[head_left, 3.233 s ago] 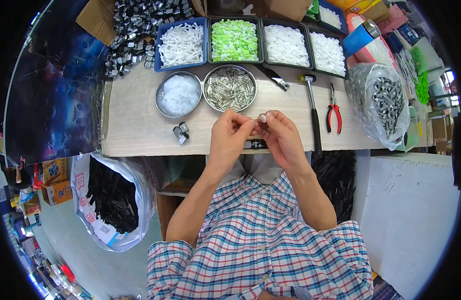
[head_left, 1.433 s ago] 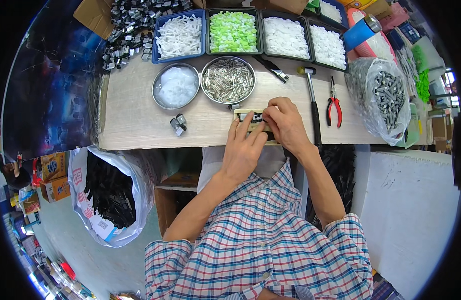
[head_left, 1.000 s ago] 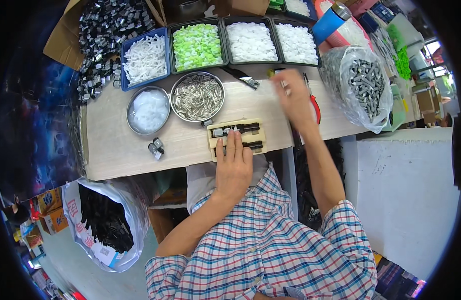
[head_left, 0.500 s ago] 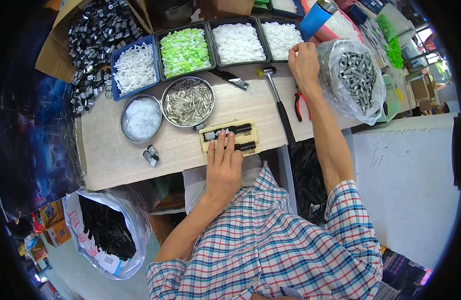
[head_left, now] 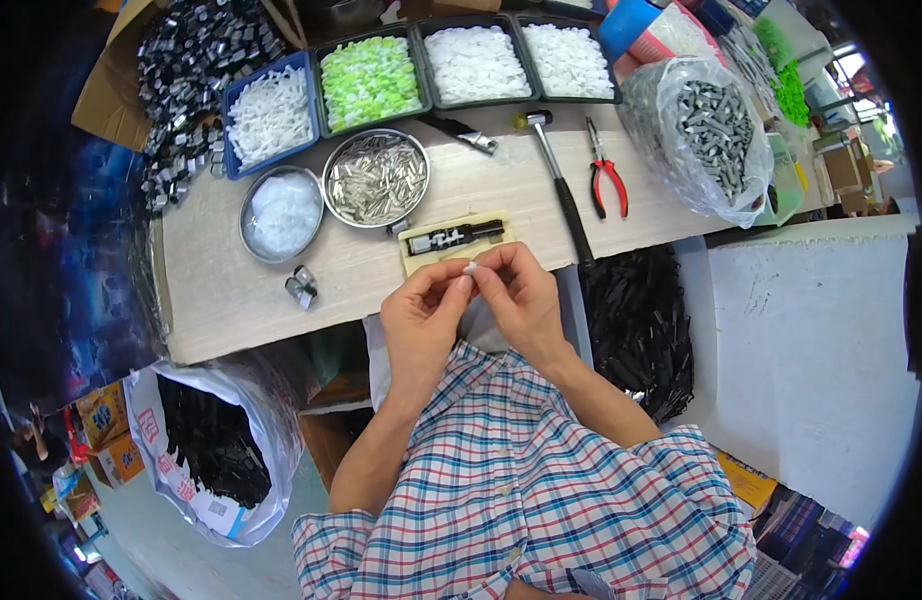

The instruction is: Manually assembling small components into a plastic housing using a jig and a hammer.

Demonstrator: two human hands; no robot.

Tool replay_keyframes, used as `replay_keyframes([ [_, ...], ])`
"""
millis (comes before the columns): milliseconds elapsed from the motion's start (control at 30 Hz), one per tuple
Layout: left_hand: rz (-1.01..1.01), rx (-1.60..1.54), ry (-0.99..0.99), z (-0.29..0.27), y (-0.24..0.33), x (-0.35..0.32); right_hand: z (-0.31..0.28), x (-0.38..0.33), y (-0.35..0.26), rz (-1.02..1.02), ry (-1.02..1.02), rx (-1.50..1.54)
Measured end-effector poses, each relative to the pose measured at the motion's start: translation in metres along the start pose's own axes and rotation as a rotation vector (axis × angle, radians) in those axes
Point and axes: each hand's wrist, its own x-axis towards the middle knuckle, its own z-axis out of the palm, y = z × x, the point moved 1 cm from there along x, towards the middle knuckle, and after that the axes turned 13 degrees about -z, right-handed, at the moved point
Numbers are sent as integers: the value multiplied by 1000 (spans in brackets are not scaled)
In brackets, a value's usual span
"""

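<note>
While pinching small white part [head_left: 469, 270] | left hand [head_left: 421, 315], right hand [head_left: 521, 295] both closed on it | fitting step, likely | jig block [head_left: 456, 240] at 12 o'clock; needs fine alignment

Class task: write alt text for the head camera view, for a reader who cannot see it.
A person's left hand and right hand pinch a small white part together at the near edge of a wooden workbench. Behind the hands lie a cream jig block, a bowl of metal pins, trays of white and green plastic pieces, a hammer and red pliers.
</note>
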Motion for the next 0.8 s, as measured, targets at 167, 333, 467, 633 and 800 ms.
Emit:
replay_keyframes([
  [167, -42, 40, -20, 3, -1, -2, -3, -8, 2, -18, 72, 17],
  [333, -69, 22, 2, 2, -1, -5, -3, -13, 6, 32, 44, 75],
  [467, -75, 40, 1, 0, -1, -7, -2, -16, 6, -66, 28, -77],
  [633, -60, -31, -13, -2, -9, -8, -6, -14, 9, -581, -76, -490],
  [800, -114, -174, -93, -5, -11, -7, -9, -17, 10, -501, -87, -390],
])
